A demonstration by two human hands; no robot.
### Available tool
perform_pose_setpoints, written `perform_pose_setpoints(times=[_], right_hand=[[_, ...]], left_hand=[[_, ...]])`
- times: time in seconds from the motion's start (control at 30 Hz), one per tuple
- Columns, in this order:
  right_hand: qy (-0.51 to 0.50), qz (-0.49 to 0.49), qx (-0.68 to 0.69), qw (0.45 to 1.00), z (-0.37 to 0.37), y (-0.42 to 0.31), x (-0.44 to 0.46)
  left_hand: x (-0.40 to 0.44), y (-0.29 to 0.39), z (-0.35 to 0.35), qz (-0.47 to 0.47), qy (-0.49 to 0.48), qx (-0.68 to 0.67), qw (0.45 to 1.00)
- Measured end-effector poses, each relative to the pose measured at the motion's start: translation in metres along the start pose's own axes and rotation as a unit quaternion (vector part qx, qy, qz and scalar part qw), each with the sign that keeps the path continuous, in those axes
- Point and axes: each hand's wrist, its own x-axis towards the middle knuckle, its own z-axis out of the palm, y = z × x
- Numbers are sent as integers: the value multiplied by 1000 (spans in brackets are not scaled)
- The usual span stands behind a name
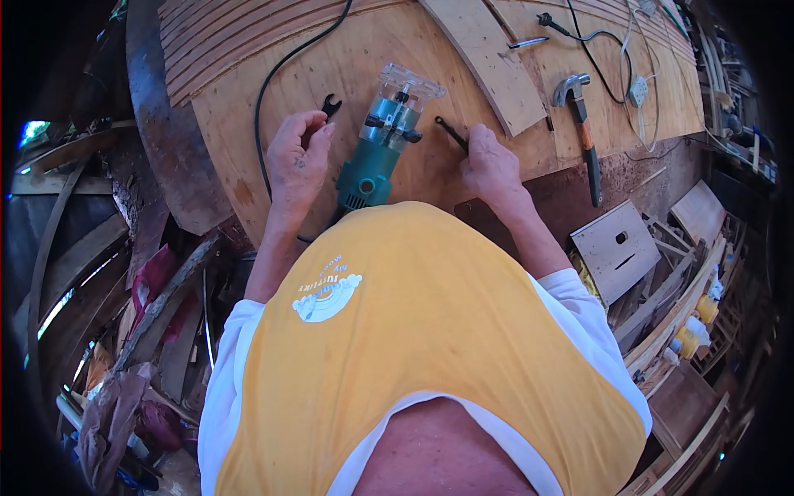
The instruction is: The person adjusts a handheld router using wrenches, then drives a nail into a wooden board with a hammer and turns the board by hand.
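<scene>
left hand [296,160]: grasps black open-ended wrench [329,109] in bent fingers
right hand [494,167]: grips slim black tool [452,134] with curled fingers
green router [367,167]: lies on plywood tabletop [223,140], between both hands
hammer [586,135]: lies right of both hands

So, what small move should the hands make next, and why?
Perhaps the left hand should bring its open-ended wrench to the dark nut near the clear base of the green router. The router lies between the hands, its nut exposed, and the right hand holds another dark wrench, also apart from it.
</scene>
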Motion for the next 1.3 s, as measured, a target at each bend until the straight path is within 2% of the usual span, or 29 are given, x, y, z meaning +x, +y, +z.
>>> perform_pose_setpoints(times=[0.03, 0.07, 0.17, 0.27, 0.37, 0.5, 0.57, 0.77, 0.9, 0.97, 1.1, 1.2, 1.3], right_hand=[[18, -9, 15, 1000, -2, 4, -2], [-1, 5, 120, 993, -7, 10, -2], [-39, 69, 413, 907, -69, -15, -4], [96, -152, 490, 853, -73, -41, 7], [120, -277, 460, 835, -71, -78, 23], [139, -333, 376, 853, -50, -100, 31], [131, -344, 382, 848, -40, -102, 33], [116, -359, 378, 846, -32, -105, 40], [103, -363, 371, 848, -31, -106, 43], [84, -377, 349, 854, -33, -107, 43], [48, -388, 293, 872, -44, -113, 45], [65, -382, 285, 877, -42, -117, 44], [118, -386, 350, 845, -50, -120, 41]], left_hand=[[-1, 3, 0, 8, -6, -7, 1000], [-1, 6, -1, 17, -9, -14, 1000], [-4, 27, -8, 75, -48, -3, 996], [-5, 57, -8, 107, -113, 3, 988], [-8, 74, 8, 101, -107, 3, 989], [-7, 57, 16, 154, -105, 3, 982], [-3, 49, 17, 202, -94, 19, 975], [0, 40, 23, 202, -71, 20, 977], [-3, 36, 22, 221, -81, 69, 969], [-1, 35, 18, 241, -105, 104, 959], [-1, 30, 20, 235, -94, 82, 964], [1, 30, 20, 241, -93, 83, 963], [3, 29, 21, 255, -78, 91, 960]])
